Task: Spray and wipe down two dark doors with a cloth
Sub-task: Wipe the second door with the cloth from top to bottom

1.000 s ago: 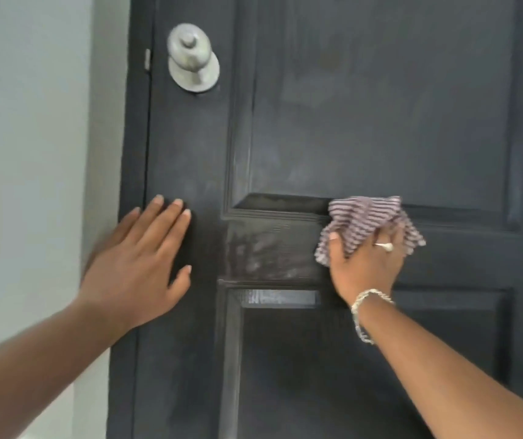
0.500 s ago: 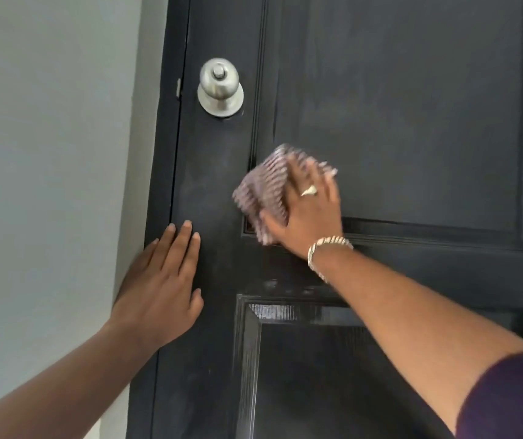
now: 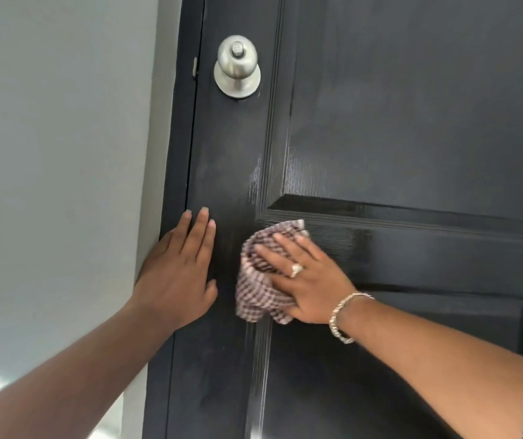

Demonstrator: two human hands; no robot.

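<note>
A dark panelled door [image 3: 396, 128] fills most of the head view, with wet streaks near its middle rail. My right hand [image 3: 307, 277] presses a bunched pink-and-brown checked cloth [image 3: 257, 296] flat against the door, at the left end of the rail between the upper and lower panels. My left hand [image 3: 177, 270] lies flat and open on the door's left stile, just left of the cloth, fingers pointing up. No spray bottle is in view.
A round silver door knob [image 3: 237, 66] sits on the stile above both hands. The dark door frame [image 3: 177, 137] runs down the left side, with a pale grey wall [image 3: 63, 153] beyond it.
My right hand carried the cloth from the rail's middle up and left into the upper panel's corner, then down to the rail's left end. The left hand stayed flat on the stile.
</note>
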